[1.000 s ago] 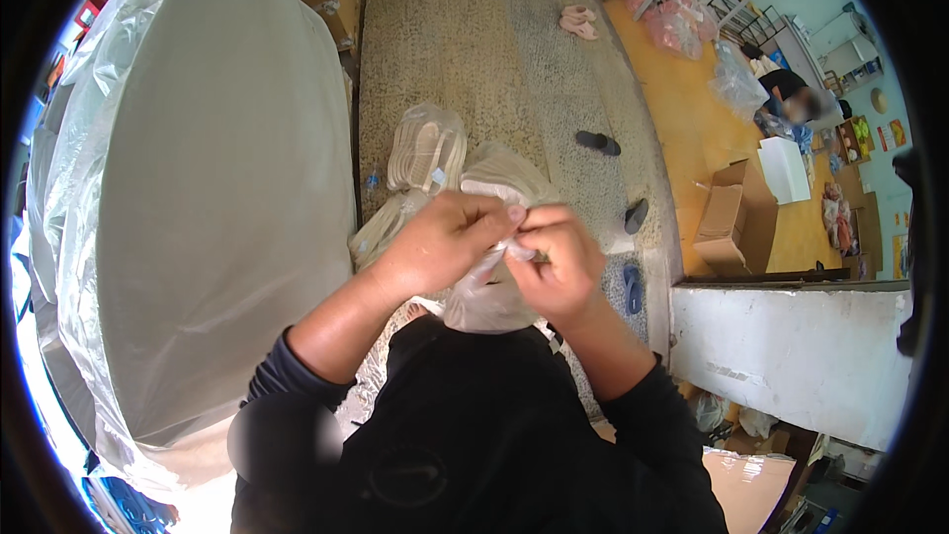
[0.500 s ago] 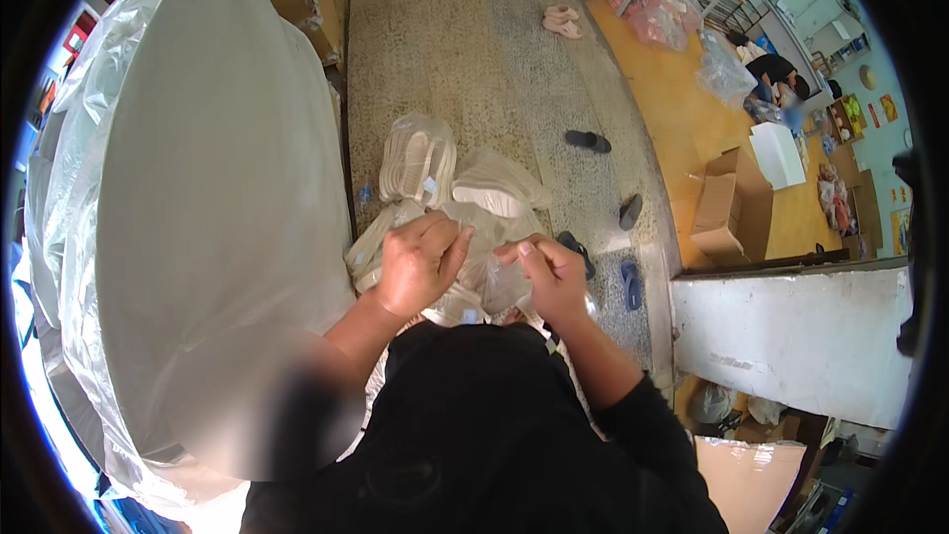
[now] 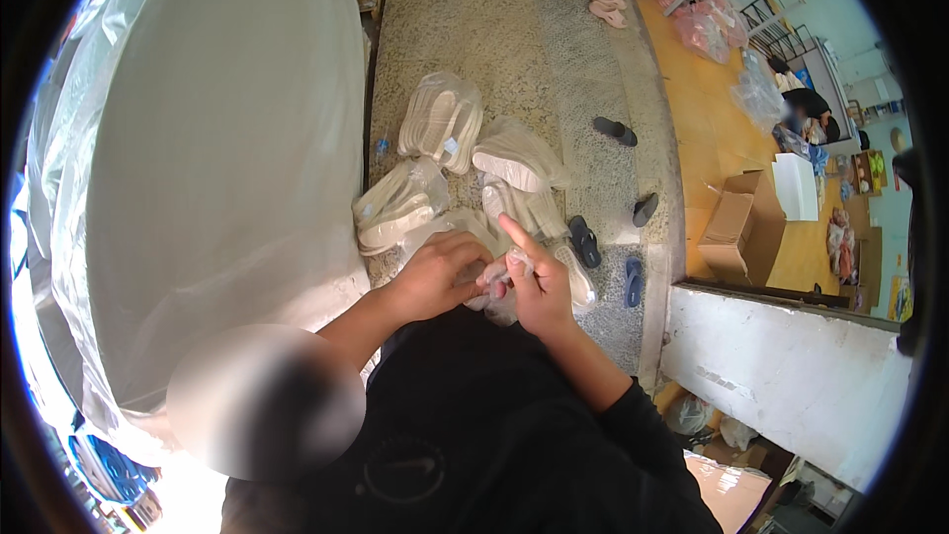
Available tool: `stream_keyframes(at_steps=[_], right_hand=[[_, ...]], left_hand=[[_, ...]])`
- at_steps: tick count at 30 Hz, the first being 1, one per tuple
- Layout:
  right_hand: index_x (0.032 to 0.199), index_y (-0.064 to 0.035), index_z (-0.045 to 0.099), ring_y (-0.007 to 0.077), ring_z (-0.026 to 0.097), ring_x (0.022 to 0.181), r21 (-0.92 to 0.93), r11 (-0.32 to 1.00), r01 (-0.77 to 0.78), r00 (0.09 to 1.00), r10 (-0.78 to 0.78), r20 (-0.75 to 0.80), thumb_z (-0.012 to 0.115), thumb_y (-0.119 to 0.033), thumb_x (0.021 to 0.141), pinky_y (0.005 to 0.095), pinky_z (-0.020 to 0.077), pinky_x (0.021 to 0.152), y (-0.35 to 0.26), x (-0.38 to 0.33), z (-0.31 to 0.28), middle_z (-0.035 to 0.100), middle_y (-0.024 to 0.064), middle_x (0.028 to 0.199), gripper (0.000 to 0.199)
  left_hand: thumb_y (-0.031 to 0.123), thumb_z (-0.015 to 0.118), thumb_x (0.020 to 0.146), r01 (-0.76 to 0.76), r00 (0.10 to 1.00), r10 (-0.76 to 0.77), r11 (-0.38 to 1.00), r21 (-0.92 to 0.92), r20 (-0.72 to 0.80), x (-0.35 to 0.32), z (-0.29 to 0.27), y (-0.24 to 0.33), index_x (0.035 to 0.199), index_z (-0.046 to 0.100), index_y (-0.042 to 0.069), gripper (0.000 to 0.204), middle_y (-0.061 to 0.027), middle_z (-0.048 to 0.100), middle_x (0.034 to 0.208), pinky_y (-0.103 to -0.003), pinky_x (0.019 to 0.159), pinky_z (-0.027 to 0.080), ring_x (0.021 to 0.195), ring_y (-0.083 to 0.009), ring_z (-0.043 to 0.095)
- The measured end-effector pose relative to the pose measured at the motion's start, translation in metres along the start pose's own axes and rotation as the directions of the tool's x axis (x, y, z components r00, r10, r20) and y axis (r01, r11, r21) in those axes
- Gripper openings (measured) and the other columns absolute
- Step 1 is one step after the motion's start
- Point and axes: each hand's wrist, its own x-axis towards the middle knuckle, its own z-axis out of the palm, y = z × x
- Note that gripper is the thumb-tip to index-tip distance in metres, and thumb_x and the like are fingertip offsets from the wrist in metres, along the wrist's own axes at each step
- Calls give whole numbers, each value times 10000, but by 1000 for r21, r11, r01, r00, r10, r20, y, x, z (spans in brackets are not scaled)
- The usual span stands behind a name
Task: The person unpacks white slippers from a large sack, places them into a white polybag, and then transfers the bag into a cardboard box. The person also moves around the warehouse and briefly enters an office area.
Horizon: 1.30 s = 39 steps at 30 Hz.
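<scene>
Head view, bag: a thin clear plastic bag [image 3: 501, 309] is bunched between the two hands, close against the near edge of the black shirt [image 3: 465, 396].
Left grip [image 3: 442, 275]: fingers curl and pinch the bag's plastic from the left.
Right grip [image 3: 539, 292]: thumb and lower fingers pinch gathered plastic, while the index finger points out, far and left.
Bag's handling: probably light, limp and slippery, easily torn if jerked; the gathered neck looks the surest place to hold. Its contents are too hidden to judge weight.
Bag's direction: the crumpled part seems to run from far to near, slightly tilted; the fingers cover much of it, so its long axis is uncertain.
Bagged soles: beyond the hands, a far bundle [image 3: 442, 122] of cream soles lies lengthwise far to near; the right bundle [image 3: 516, 160] slants from far left to near right.
Right side: a black sandal [image 3: 584, 241] lies on the floor [image 3: 494, 30].
</scene>
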Motion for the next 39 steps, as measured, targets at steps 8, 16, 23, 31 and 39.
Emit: stream_keyframes(at_steps=[8,16,23,31,39], right_hand=[[1329,9,454,117,604,804,-114,991,-69,986,85,146,543,-87,956,248,481,744,-18,-9,-5,648,57,870,395],[943,-23,716,192,619,895,-175,983,-58,975,93,200,721,-22,809,298,484,827,0,-1,-23,613,86,1010,134],[929,-25,702,216,631,843,-344,902,262,931,-141,338,724,-28,817,311,506,733,3,7,-28,623,95,933,114],[1012,-44,537,326,595,748,-720,551,421,905,-208,370,670,17,708,391,487,631,9,8,-19,580,138,841,337],[1001,-47,557,311,601,683,-676,461,575,785,-543,297,652,0,754,406,480,562,31,11,-9,609,132,818,269]], left_hand=[[-14,700,734,-92,994,76,965,-247,-73,-19,32,-7,937,617,55,229,-92,608,835,-390,762,474,816,-311,595],[-7,634,816,123,990,-139,879,-460,-1,-22,36,-15,921,635,13,107,-73,643,774,-276,568,468,649,-119,594],[17,631,847,139,982,-183,850,-508,-38,-25,33,-10,907,647,-7,67,-61,656,731,-258,535,463,596,-79,574],[112,670,811,147,966,-207,932,-331,-156,-18,43,-4,775,628,2,123,-138,627,652,-338,547,484,570,-237,621],[183,603,911,245,927,-334,881,-404,-168,-21,31,4,950,622,11,177,-166,645,689,-407,601,505,631,-344,649]])
